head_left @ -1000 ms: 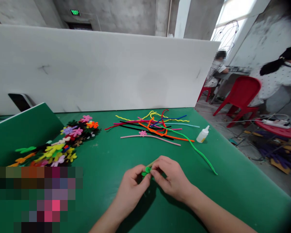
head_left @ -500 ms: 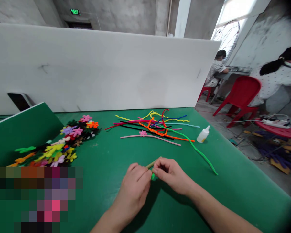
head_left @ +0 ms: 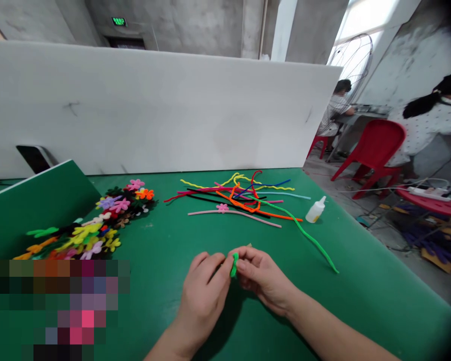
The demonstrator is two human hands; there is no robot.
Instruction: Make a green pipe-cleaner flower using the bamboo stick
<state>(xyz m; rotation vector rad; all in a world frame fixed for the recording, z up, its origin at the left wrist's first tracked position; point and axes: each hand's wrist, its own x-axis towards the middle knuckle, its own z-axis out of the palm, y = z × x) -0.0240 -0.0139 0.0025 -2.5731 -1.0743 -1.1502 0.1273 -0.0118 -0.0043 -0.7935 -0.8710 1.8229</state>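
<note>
Near the front of the green table, my left hand (head_left: pixel 206 291) and my right hand (head_left: pixel 266 281) meet, fingers closed. Between their fingertips is a small folded piece of bright green pipe cleaner (head_left: pixel 234 265), pinched from both sides. A tan stick is mostly covered by my fingers; only its tip (head_left: pixel 250 245) shows behind my right hand. Beyond them lies a pale pink pipe cleaner (head_left: pixel 253 217) with a small pink flower (head_left: pixel 222 207) at it. A long green pipe cleaner (head_left: pixel 312 238) curves across the table to the right of my hands.
Tangled pipe cleaners (head_left: pixel 240 192) in several colours lie at the back. A white squeeze bottle (head_left: pixel 314 211) stands at their right. Many fuzzy flowers (head_left: pixel 86 233) are heaped at left beside a green board (head_left: pixel 41 193). A white panel (head_left: pixel 165 110) borders the back. Two people sit at far right.
The green piece has come up into clear view between my fingertips. My right hand has turned and shifted slightly, and the tan stick is now mostly hidden.
</note>
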